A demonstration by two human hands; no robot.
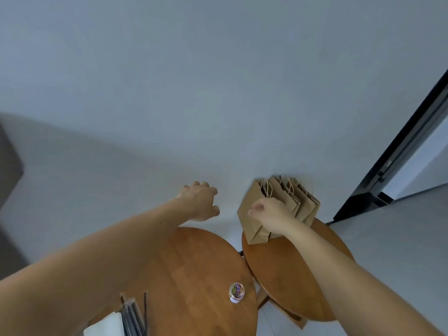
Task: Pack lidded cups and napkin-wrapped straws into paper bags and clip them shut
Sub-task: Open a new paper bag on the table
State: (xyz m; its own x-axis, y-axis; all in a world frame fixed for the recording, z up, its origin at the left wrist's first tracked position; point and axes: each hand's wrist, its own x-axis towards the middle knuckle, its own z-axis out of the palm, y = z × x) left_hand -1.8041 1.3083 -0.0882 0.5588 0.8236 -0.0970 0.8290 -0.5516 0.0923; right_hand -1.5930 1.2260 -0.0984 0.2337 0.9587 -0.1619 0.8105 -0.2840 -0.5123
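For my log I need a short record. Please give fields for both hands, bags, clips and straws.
left hand: in the air beyond the left table, loosely curled, holds nothing
right hand: grips the nearest paper bag
paper bags: row standing on the right table
clip jar: on the left table
straws: black, left table's near edge, beside napkins
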